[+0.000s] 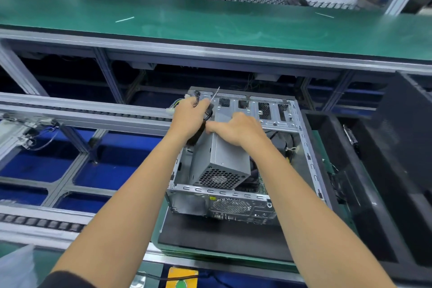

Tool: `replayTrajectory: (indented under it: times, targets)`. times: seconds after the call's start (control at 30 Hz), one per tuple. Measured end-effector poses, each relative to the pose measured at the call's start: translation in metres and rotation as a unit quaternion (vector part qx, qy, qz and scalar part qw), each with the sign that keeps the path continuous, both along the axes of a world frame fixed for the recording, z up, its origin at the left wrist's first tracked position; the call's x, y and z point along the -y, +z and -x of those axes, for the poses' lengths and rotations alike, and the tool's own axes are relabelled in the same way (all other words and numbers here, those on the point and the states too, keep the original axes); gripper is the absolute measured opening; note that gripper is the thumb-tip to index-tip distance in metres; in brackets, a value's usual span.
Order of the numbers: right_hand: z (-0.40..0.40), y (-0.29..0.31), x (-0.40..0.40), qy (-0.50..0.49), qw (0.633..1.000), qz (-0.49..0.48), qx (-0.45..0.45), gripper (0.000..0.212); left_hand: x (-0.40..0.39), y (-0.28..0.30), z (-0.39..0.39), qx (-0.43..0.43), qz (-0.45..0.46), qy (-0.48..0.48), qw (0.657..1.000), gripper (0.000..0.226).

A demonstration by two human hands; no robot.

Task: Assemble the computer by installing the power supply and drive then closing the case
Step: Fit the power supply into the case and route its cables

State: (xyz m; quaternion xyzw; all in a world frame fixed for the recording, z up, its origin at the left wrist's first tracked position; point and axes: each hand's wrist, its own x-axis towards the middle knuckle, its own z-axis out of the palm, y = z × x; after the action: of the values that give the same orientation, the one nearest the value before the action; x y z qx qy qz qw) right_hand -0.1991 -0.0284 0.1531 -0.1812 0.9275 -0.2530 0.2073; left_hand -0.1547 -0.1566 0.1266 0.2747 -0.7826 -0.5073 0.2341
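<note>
Left hand [190, 116]: fingers curled round a black cable bundle [203, 124], frame centre. Right hand [236, 128]: fingers bent over the top edge of the power supply [219, 161], gripping it. Power supply: grey metal box, honeycomb vent grille on the near face, tilted, sitting partly inside the open computer case [301, 138]. Case: bare silver chassis, perforated rear fan vent, lying on a black mat [210, 238], centre right.

Bright even light, blurred, warped edges
</note>
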Motion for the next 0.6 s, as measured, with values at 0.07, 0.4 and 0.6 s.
replayTrajectory:
  times: [0.07,0.4,0.6]
  targets:
    - [-0.001,-0.007,0.007,0.004,1.000,-0.009,0.009,0.074,0.005,-0.002,-0.002,-0.002,-0.015,0.003,1.000,0.032]
    - [-0.006,-0.028,0.039,0.009,0.999,-0.006,0.032,0.090,0.017,-0.007,-0.009,-0.025,-0.031,-0.016,0.999,0.034]
    - [-0.003,-0.028,0.040,0.015,0.999,-0.014,0.036,0.088,0.016,-0.007,-0.006,-0.020,-0.013,-0.023,0.999,0.037]
